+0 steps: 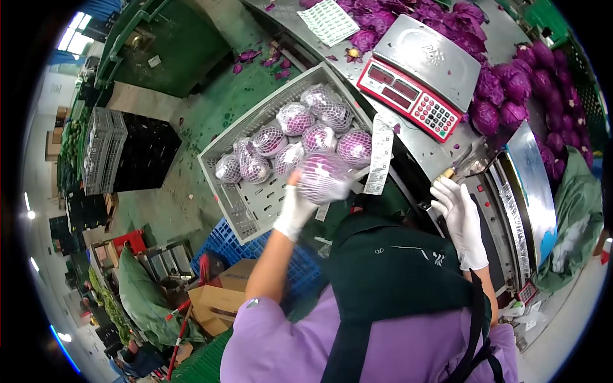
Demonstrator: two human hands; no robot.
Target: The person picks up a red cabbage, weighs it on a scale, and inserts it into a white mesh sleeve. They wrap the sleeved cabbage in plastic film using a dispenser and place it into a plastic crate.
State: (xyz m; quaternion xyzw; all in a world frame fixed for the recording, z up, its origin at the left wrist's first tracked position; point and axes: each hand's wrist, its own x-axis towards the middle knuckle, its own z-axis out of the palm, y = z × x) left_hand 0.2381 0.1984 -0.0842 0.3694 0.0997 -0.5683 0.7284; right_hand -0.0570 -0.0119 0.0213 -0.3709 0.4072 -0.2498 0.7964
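My left hand (295, 207), in a white glove, is closed round a purple cabbage (321, 179) in white netting, slightly blurred, over the near edge of a grey crate (248, 220). Several netted cabbages (295, 119) lie inside that crate. My right hand (456, 207), gloved too, rests by the wrapping machine (495, 217) with its fingers slightly curled near a small yellowish handle (446, 173); whether it grips this I cannot make out. A strip of printed labels (381, 153) hangs at the crate's right side.
A red and silver scale (415, 76) stands on the metal table (408, 150), with bare purple cabbages (504, 89) behind it. A label sheet (328, 22) lies at the table's far edge. Left are stacked crates (124, 150), a green bin (166, 48) and a cardboard box (220, 297).
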